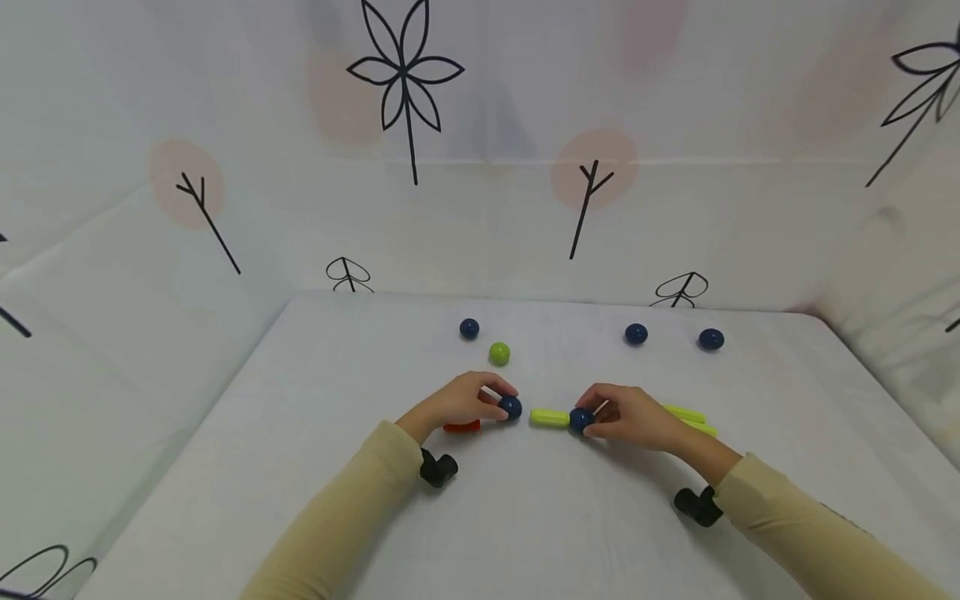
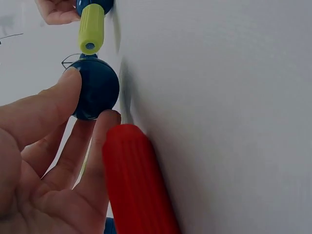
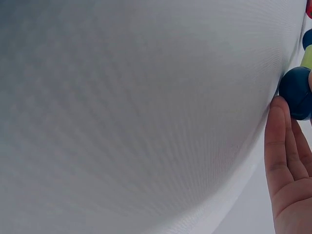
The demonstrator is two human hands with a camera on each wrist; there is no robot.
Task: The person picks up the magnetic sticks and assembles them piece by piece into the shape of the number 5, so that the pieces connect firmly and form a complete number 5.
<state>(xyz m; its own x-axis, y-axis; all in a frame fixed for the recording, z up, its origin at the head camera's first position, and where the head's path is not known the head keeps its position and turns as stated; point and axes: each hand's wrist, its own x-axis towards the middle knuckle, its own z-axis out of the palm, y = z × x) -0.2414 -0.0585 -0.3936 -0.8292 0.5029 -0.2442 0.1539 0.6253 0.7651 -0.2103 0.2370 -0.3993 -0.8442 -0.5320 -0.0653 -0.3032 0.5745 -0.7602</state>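
Note:
In the head view my left hand (image 1: pixel 463 400) pinches a dark blue ball (image 1: pixel 511 407) between thumb and fingers. My right hand (image 1: pixel 636 419) holds another dark blue ball (image 1: pixel 581 420), which has a ridged yellow-green stick (image 1: pixel 550 418) joined to its left side. A small gap separates the stick's free end from the left hand's ball. The left wrist view shows a hollow in that end of the stick (image 2: pixel 90 31). Beside the left hand lies a ridged red stick (image 2: pixel 136 183), partly hidden by the hand in the head view.
Farther back on the white-covered table (image 1: pixel 315 367) sit a green ball (image 1: pixel 499 353) and dark blue balls: one (image 1: pixel 469 328) at the left, two (image 1: pixel 636 334) at the right. Yellow-green sticks (image 1: pixel 686 413) lie behind the right hand. A patterned cloth (image 1: pixel 480 217) rises behind.

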